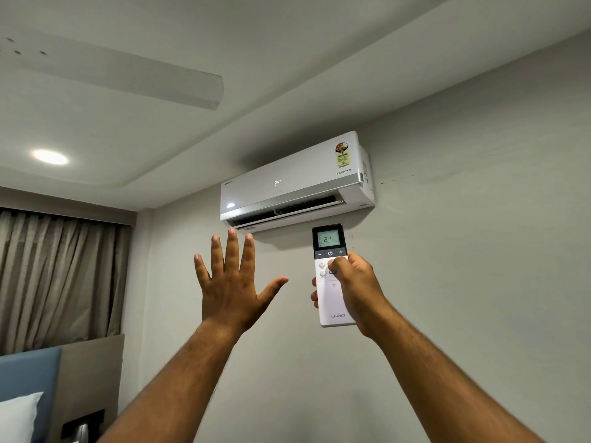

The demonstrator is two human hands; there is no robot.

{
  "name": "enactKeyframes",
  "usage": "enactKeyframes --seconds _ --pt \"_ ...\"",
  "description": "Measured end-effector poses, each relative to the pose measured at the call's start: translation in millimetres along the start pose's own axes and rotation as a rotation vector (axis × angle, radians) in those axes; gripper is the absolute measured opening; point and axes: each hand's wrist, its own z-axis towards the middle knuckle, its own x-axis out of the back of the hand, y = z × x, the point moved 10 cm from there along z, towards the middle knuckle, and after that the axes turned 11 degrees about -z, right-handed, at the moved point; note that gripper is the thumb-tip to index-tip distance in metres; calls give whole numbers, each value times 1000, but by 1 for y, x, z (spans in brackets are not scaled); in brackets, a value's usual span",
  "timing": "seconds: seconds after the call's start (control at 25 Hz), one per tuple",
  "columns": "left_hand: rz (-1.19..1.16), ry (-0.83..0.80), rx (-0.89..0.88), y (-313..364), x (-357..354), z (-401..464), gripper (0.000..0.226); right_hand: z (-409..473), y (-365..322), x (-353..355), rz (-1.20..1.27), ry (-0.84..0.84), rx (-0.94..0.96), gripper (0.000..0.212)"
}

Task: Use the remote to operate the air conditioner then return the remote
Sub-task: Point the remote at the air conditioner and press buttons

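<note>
A white wall-mounted air conditioner [297, 182] hangs high on the wall, its front display reading 24 and its lower flap open. My right hand [355, 286] holds a white remote [329, 247] upright just below the unit, thumb resting on the buttons under the lit screen, which also reads 24. My left hand [235, 279] is raised to the left of the remote, fingers spread wide, palm toward the unit's air outlet, holding nothing.
A ceiling fan blade [128, 75] reaches across the upper left, and a round ceiling light [50, 156] glows below it. Beige curtains [57, 279] hang at the left. A blue headboard [28, 375] and a white pillow [17, 417] sit at the bottom left.
</note>
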Motion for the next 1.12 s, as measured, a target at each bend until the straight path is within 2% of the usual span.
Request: enactKeyframes --seconds 0.24,1.12 --pt "0 -1 10 -5 -2 -1 99 -1 1 -1 11 5 -1 8" --pt "-14 8 20 -15 -1 1 99 -1 0 -6 46 5 10 10"
